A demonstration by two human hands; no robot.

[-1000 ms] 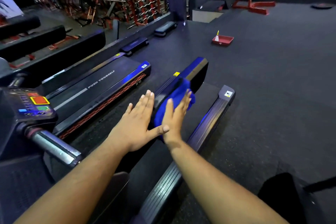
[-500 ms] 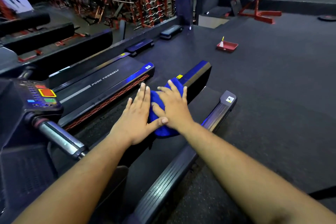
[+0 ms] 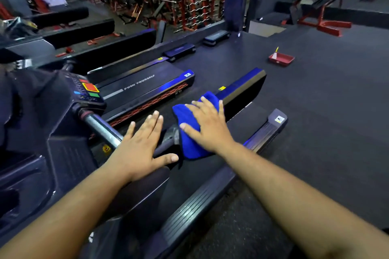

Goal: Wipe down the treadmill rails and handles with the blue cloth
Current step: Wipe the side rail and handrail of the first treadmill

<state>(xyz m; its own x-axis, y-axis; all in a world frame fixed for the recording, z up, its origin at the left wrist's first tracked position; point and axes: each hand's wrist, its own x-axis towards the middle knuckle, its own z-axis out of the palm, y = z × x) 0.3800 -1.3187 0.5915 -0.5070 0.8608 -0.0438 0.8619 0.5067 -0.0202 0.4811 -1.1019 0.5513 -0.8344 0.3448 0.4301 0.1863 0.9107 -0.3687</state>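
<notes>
The blue cloth (image 3: 187, 132) lies draped over the left side rail (image 3: 242, 88) of the treadmill in front of me. My right hand (image 3: 207, 126) presses flat on the cloth with its fingers spread. My left hand (image 3: 141, 149) rests flat and open on the same rail just left of the cloth, thumb pointing toward it. The right side rail (image 3: 221, 187), ribbed and grey, runs along the belt's other side. A chrome handle (image 3: 103, 130) sticks out from the console (image 3: 84, 90) at the left.
A second treadmill (image 3: 143, 86) marked PUSH YOURSELF stands to the left. A red tray (image 3: 281, 59) sits on the dark rubber floor (image 3: 326, 101) beyond. Step platforms (image 3: 180, 51) line the far edge; weight racks fill the background.
My right hand has turned flat onto the cloth and drawn it back along the rail toward me. My left hand has slid back with it, nearer the chrome handle.
</notes>
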